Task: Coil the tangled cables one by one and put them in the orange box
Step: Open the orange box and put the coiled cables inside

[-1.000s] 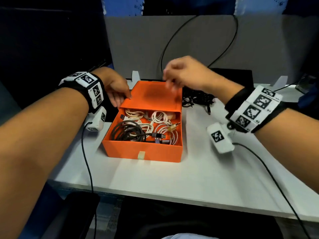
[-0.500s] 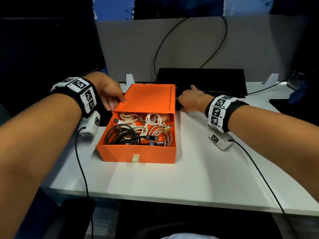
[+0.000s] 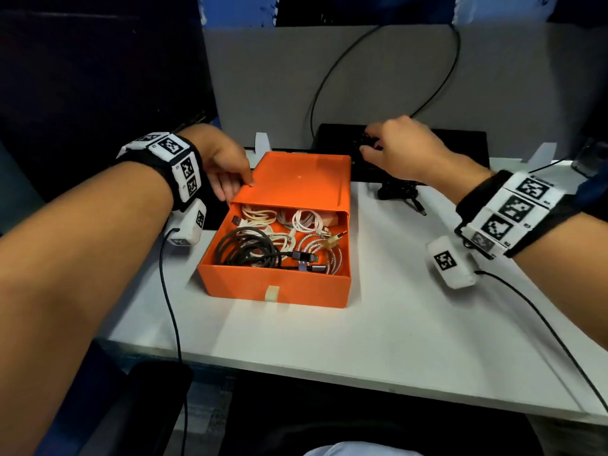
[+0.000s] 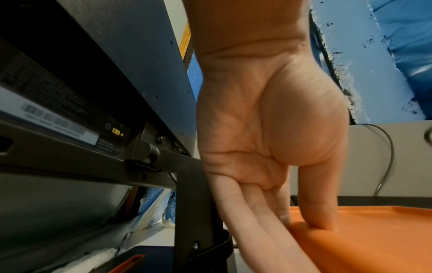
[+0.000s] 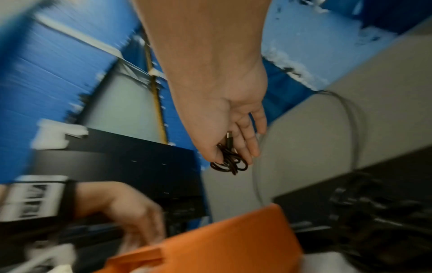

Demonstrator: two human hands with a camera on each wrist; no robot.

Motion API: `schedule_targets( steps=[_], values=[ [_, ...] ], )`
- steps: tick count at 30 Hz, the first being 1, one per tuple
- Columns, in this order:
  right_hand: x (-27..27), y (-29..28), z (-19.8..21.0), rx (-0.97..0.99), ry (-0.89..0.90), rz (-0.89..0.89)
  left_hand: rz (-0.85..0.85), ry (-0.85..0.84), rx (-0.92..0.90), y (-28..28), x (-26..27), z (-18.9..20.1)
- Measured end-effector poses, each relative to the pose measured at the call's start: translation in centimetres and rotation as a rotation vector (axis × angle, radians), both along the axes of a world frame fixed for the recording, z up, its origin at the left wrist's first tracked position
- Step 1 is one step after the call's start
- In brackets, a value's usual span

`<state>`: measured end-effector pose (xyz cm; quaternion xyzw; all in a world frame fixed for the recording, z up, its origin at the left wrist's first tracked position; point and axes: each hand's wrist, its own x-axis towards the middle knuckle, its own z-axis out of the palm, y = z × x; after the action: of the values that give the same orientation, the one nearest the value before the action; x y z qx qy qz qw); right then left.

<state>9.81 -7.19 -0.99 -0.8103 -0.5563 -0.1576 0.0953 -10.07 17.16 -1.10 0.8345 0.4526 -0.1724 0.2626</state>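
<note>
The orange box [image 3: 276,287] stands on the white table [image 3: 394,324], its sliding lid [image 3: 299,179] drawn halfway back. Inside lie a coiled black cable [image 3: 246,250], white coils [image 3: 306,220] and a braided silver cable [image 3: 320,255]. My left hand [image 3: 227,172] rests at the lid's left edge, thumb pressed on top and fingers [image 4: 257,221] straight along the side. My right hand [image 3: 391,149] is raised behind the box, pinching a small bunched black cable [image 5: 230,164]. A tangle of black cables [image 3: 399,190] lies on the table below it.
A flat black device [image 3: 460,143] sits along the back edge in front of a grey partition [image 3: 378,77] with a looping black cord [image 3: 329,77]. A dark monitor stand [image 4: 191,203] stands to the left of the box. Wrist-camera wires [image 3: 171,307] hang over the table's front.
My right hand dropped from above the lid to the tangle behind the box, then rose holding a small black cable. The left hand stayed at the lid's edge.
</note>
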Motion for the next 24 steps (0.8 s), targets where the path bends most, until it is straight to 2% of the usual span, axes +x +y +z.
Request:
schedule_targets(
  steps=[2, 4, 8, 11, 13, 19, 22, 24],
  values=[
    [-3.8, -1.0, 1.2, 0.017, 0.058, 0.16, -0.002, 0.005, -0.002, -0.1, -0.1, 0.0],
    [-8.1, -1.6, 1.5, -0.085, 0.039, 0.32, 0.001, 0.005, -0.002, -0.1, 0.0, 0.0],
    [-13.7, -0.5, -0.9, -0.33, -0.269, 0.445, 0.015, 0.009, 0.018, -0.3, 0.0, -0.2],
    [-14.3, 1.5, -2.7, -0.404, -0.491, 0.468, 0.021, 0.018, 0.031, -0.4, 0.1, -0.4],
    [-14.3, 2.5, -3.1, -0.448, -0.562, 0.452, 0.022, 0.013, 0.032, -0.3, 0.1, -0.5],
    [-15.5, 4.1, -4.6, -0.5, -0.605, 0.383, 0.016, -0.012, 0.022, 0.1, 0.0, -0.6],
    [-15.8, 4.4, -4.9, -0.476, -0.544, 0.371, 0.013, -0.022, 0.027, 0.0, -0.1, -0.6],
    [-15.5, 4.0, -4.2, -0.451, -0.435, 0.366, 0.01, -0.027, 0.027, -0.1, -0.1, -0.5]
  ],
)
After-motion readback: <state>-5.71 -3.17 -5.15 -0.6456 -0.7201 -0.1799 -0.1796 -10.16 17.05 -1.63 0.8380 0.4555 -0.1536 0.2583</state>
